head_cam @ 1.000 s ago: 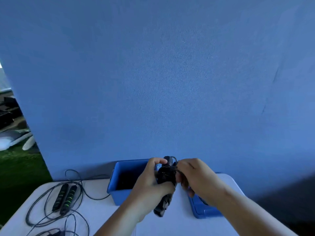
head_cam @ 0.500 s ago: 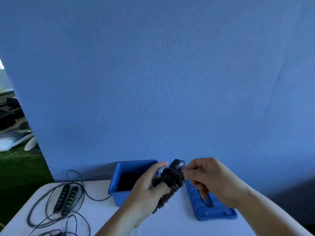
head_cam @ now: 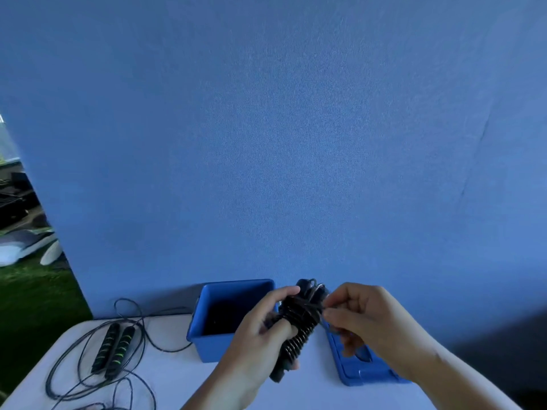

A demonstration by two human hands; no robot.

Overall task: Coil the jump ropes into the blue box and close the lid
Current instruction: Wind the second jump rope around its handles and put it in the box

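1. The jump rope bundle (head_cam: 299, 324) is hanging in the air over the table (head_cam: 177, 380), between the blue box (head_cam: 207, 344) and the lid (head_cam: 364, 374). Its two ribbed black handles are lying side by side, with thin cord wound round them.
2. It is looking light to me. The ridged grips should give good purchase, but the thin, springy cord is likely to uncoil if let go.
3. The left hand (head_cam: 260, 341) is gripping the handles round their middle, which seems the safest hold. The right hand (head_cam: 370, 324) is pinching the cord at the top of the windings. The hands are sitting close together, both clamped on the one rope.
4. The box is standing open just behind the left hand. It is smooth hard plastic, and I cannot tell what is in its dark inside.
5. The lid is lying flat under the right hand, moulded with a recess.
6. A second jump rope (head_cam: 114, 349), black with green bands, is sprawling loose at the table's left, well apart from the box.
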